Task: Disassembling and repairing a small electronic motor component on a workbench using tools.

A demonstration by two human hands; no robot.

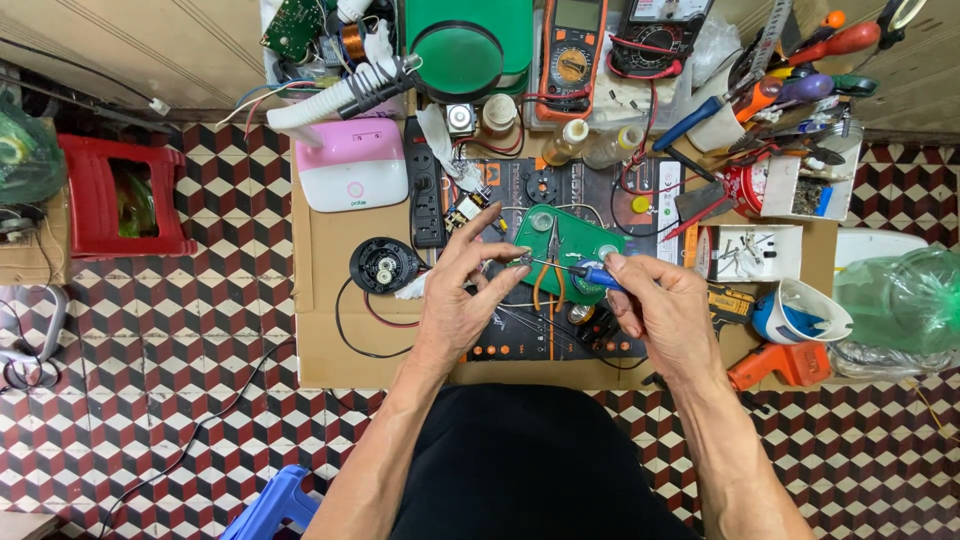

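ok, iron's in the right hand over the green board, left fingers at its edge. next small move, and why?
Probably lower the soldering iron tip onto the green board. The right hand holds the blue handle with the tip aimed left over the board, and the left hand has its fingers at the board's left edge, seemingly steadying it. Whether the tip already touches is unclear.

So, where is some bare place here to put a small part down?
Bare cardboard lies left of the left hand, below the pink box and around the black round part. The back edge, near the multimeters and the tool pile, is crowded.
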